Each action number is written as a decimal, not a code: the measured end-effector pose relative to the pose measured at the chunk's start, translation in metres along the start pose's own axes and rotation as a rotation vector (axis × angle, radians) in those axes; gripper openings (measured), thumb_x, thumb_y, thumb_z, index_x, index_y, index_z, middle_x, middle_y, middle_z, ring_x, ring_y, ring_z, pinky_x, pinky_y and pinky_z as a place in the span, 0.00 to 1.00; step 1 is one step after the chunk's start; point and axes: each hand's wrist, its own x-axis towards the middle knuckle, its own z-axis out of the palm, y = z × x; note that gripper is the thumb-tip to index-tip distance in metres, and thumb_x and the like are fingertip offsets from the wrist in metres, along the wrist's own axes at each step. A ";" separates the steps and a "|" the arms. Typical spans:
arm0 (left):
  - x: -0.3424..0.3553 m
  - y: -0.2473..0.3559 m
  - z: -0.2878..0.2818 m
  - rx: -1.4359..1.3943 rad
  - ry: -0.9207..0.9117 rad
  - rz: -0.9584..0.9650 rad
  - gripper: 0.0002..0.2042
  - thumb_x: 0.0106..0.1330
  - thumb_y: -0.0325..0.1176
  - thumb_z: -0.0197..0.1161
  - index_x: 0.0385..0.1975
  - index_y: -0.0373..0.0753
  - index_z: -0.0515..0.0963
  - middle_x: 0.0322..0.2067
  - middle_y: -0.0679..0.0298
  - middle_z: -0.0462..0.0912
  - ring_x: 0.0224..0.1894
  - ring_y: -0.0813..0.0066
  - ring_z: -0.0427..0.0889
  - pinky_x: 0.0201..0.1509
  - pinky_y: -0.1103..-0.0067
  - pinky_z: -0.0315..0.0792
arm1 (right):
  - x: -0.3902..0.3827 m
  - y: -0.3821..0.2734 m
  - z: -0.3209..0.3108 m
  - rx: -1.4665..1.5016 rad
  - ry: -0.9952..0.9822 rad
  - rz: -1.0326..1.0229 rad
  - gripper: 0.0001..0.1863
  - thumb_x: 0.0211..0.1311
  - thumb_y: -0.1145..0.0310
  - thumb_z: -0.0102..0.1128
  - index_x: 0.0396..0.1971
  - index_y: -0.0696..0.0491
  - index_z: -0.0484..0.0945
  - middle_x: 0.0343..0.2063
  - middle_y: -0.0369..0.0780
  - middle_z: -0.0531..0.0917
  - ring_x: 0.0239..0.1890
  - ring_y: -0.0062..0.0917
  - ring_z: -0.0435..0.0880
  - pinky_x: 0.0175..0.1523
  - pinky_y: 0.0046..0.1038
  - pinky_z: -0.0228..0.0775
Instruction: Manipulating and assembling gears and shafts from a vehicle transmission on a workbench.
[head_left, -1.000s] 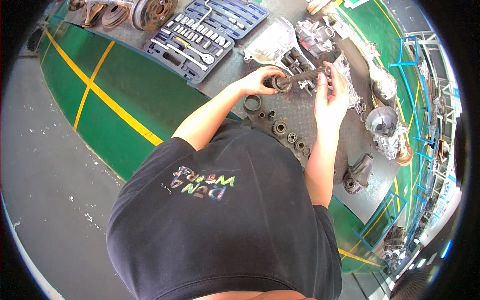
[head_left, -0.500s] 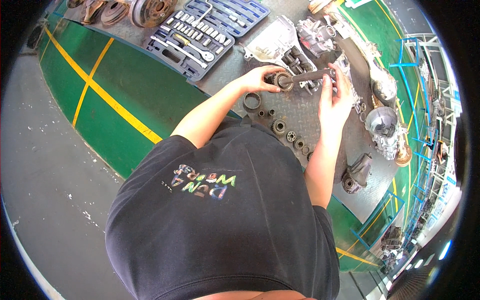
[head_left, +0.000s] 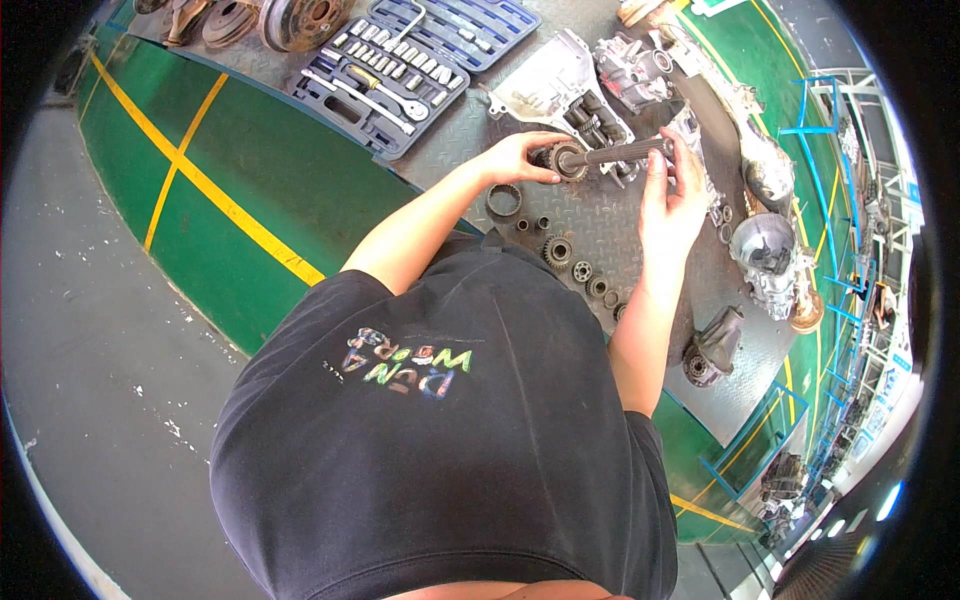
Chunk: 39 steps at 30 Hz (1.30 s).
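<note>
A splined gear shaft (head_left: pixel 620 153) is held level above the metal bench, a toothed gear (head_left: pixel 568 162) at its left end. My left hand (head_left: pixel 525 160) is closed around the gear end, its thumb on the near side. At the other end, the fingers and thumb of my right hand (head_left: pixel 673 190) pinch the shaft's tip. Below lie a ring gear (head_left: pixel 504 201), a larger gear (head_left: pixel 558 252), a small bearing (head_left: pixel 582 272) and several other rings and bushings in a row close to my body. Just beyond the shaft sits an opened gearbox housing (head_left: pixel 545 85) with gears inside.
An open blue socket set (head_left: pixel 385 85) lies at the back left, near rusty brake drums (head_left: pixel 305 22). Another casting (head_left: pixel 632 72) stands behind the housing. On the right are a bell-shaped housing (head_left: pixel 765 245) and a smaller conical housing (head_left: pixel 718 345) near the bench edge.
</note>
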 end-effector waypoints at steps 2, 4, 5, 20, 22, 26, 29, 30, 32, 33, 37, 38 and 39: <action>-0.002 0.001 0.001 0.016 0.013 0.004 0.38 0.54 0.37 0.79 0.67 0.44 0.71 0.62 0.58 0.78 0.64 0.66 0.75 0.72 0.70 0.65 | 0.000 -0.001 0.000 -0.015 0.014 -0.027 0.14 0.67 0.70 0.60 0.51 0.56 0.81 0.40 0.48 0.84 0.45 0.39 0.83 0.55 0.34 0.72; -0.003 0.000 0.001 0.033 0.027 0.007 0.38 0.54 0.37 0.79 0.67 0.44 0.72 0.62 0.58 0.78 0.64 0.67 0.76 0.71 0.70 0.66 | 0.000 -0.004 0.000 -0.009 0.001 0.000 0.14 0.67 0.71 0.61 0.51 0.56 0.81 0.40 0.48 0.84 0.45 0.39 0.84 0.56 0.35 0.72; -0.004 0.000 0.001 0.039 0.036 0.008 0.38 0.53 0.38 0.79 0.67 0.44 0.72 0.62 0.58 0.78 0.63 0.67 0.76 0.71 0.70 0.66 | 0.000 -0.004 0.001 -0.009 0.002 0.002 0.14 0.67 0.71 0.61 0.51 0.56 0.81 0.40 0.48 0.84 0.45 0.39 0.84 0.56 0.35 0.72; 0.030 0.136 -0.004 0.363 0.087 0.302 0.21 0.69 0.41 0.65 0.53 0.31 0.76 0.39 0.46 0.84 0.42 0.49 0.84 0.45 0.66 0.76 | -0.001 -0.011 0.016 0.121 0.061 0.025 0.14 0.67 0.69 0.61 0.49 0.59 0.81 0.43 0.47 0.85 0.46 0.39 0.84 0.54 0.35 0.74; 0.031 0.135 -0.004 0.342 0.121 0.302 0.18 0.69 0.42 0.65 0.49 0.33 0.78 0.38 0.48 0.84 0.41 0.49 0.84 0.45 0.66 0.76 | -0.035 0.049 0.027 0.149 -0.003 0.205 0.15 0.66 0.67 0.63 0.49 0.59 0.81 0.43 0.48 0.85 0.46 0.40 0.84 0.54 0.34 0.74; 0.035 0.132 -0.004 0.456 0.260 0.523 0.16 0.69 0.42 0.65 0.47 0.35 0.80 0.36 0.49 0.84 0.38 0.53 0.84 0.44 0.68 0.75 | -0.123 0.124 0.075 -0.033 -0.638 0.537 0.21 0.58 0.62 0.70 0.48 0.58 0.80 0.45 0.51 0.84 0.48 0.45 0.84 0.53 0.37 0.76; 0.024 0.149 -0.006 0.226 0.158 0.153 0.15 0.68 0.41 0.66 0.45 0.34 0.81 0.34 0.51 0.83 0.35 0.58 0.81 0.42 0.70 0.74 | -0.177 0.131 0.137 -0.154 -0.729 0.297 0.35 0.52 0.57 0.74 0.59 0.55 0.74 0.55 0.51 0.79 0.54 0.46 0.81 0.57 0.42 0.75; 0.025 0.147 -0.008 0.221 0.153 0.126 0.15 0.68 0.40 0.67 0.45 0.34 0.81 0.34 0.52 0.83 0.34 0.60 0.80 0.42 0.71 0.73 | -0.175 0.121 0.151 -0.214 -0.833 0.291 0.41 0.50 0.55 0.76 0.63 0.54 0.70 0.60 0.51 0.76 0.58 0.46 0.78 0.61 0.43 0.73; 0.030 0.141 -0.008 0.316 0.150 0.108 0.18 0.68 0.37 0.67 0.54 0.34 0.79 0.35 0.52 0.86 0.32 0.63 0.84 0.40 0.72 0.76 | -0.173 0.106 0.176 -0.298 -1.023 0.292 0.52 0.47 0.51 0.78 0.71 0.51 0.60 0.68 0.48 0.66 0.68 0.45 0.68 0.69 0.48 0.63; 0.032 0.143 -0.008 0.325 0.150 0.100 0.18 0.68 0.37 0.67 0.54 0.34 0.79 0.35 0.52 0.86 0.32 0.63 0.84 0.40 0.72 0.76 | -0.174 0.106 0.190 -0.302 -1.023 0.278 0.53 0.47 0.51 0.79 0.72 0.49 0.60 0.69 0.46 0.65 0.69 0.43 0.67 0.71 0.48 0.60; 0.035 0.145 -0.008 0.309 0.163 0.176 0.12 0.68 0.37 0.66 0.44 0.36 0.82 0.35 0.53 0.84 0.40 0.56 0.82 0.47 0.67 0.73 | -0.173 0.118 0.226 -0.384 -1.036 0.301 0.49 0.49 0.55 0.78 0.71 0.46 0.61 0.69 0.45 0.66 0.68 0.43 0.68 0.69 0.47 0.61; 0.035 0.143 -0.010 0.305 0.164 0.163 0.12 0.69 0.36 0.65 0.45 0.36 0.81 0.36 0.52 0.84 0.41 0.55 0.82 0.49 0.67 0.73 | -0.174 0.121 0.231 -0.398 -1.018 0.311 0.48 0.49 0.57 0.78 0.70 0.46 0.62 0.68 0.45 0.67 0.67 0.43 0.69 0.68 0.48 0.62; 0.035 0.141 -0.011 0.300 0.164 0.153 0.12 0.69 0.35 0.64 0.47 0.36 0.81 0.38 0.52 0.83 0.42 0.54 0.82 0.50 0.67 0.73 | -0.176 0.122 0.235 -0.391 -1.017 0.313 0.48 0.49 0.57 0.78 0.70 0.46 0.62 0.68 0.45 0.67 0.67 0.43 0.69 0.68 0.48 0.62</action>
